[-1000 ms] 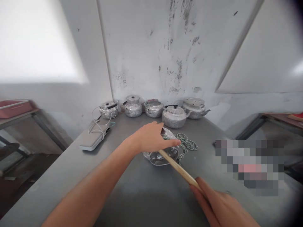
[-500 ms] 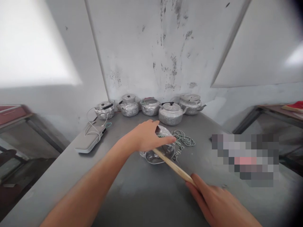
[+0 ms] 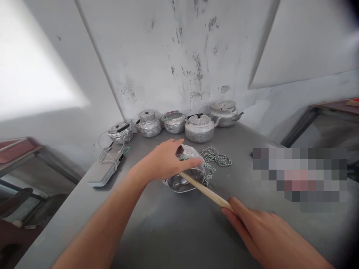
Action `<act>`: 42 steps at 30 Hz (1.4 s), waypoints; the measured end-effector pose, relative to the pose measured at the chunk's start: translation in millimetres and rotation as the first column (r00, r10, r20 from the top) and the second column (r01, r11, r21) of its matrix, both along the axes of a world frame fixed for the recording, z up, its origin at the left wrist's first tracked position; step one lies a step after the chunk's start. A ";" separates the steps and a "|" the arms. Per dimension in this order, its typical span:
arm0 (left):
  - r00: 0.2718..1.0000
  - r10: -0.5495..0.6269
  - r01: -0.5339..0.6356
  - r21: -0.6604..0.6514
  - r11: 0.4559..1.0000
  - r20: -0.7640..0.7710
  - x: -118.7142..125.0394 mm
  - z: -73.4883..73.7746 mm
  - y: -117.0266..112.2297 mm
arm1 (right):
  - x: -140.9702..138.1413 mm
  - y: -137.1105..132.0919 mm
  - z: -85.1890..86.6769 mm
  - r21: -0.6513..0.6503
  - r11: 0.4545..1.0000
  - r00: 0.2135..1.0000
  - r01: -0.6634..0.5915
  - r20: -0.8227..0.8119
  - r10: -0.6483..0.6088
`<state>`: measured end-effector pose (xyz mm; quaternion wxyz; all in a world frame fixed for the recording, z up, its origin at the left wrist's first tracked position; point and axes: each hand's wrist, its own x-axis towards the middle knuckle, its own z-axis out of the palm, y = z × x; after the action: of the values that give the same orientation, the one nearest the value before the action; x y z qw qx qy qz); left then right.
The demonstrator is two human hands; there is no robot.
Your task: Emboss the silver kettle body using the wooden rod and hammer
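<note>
A silver kettle [image 3: 187,178] lies on its side in the middle of the grey metal table [image 3: 168,231], its mouth facing me. My left hand [image 3: 165,160] rests on top of it, fingers curled over its body. My right hand [image 3: 252,228] grips the near end of a wooden stick [image 3: 204,190], whose far end reaches into the kettle's mouth. A green and white cord [image 3: 217,157] is wound round the kettle and trails in loops on the table just behind it.
Several silver kettles [image 3: 199,129] stand in a row against the stained white wall. A grey flat device with a white cable [image 3: 105,170] lies at the left. A blurred patch covers something at the right. Other tables stand on both sides.
The view has swung slightly, so everything sits a little higher and to the left. Both hands keep their hold; the stick stays in the kettle's mouth.
</note>
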<state>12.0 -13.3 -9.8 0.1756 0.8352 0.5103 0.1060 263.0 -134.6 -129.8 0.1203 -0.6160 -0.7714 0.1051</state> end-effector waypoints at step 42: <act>0.999 0.038 -0.038 -0.035 0.999 0.001 3.0 1.9 -1.9 | -9.5 -2.4 -8.8 0.229 0.969 0.995 0.088 -0.065 -0.075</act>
<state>15.1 -15.2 -7.9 0.1886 0.8221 0.5276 0.1010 253.5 -137.0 -138.6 0.2171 -0.6259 -0.7486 0.0267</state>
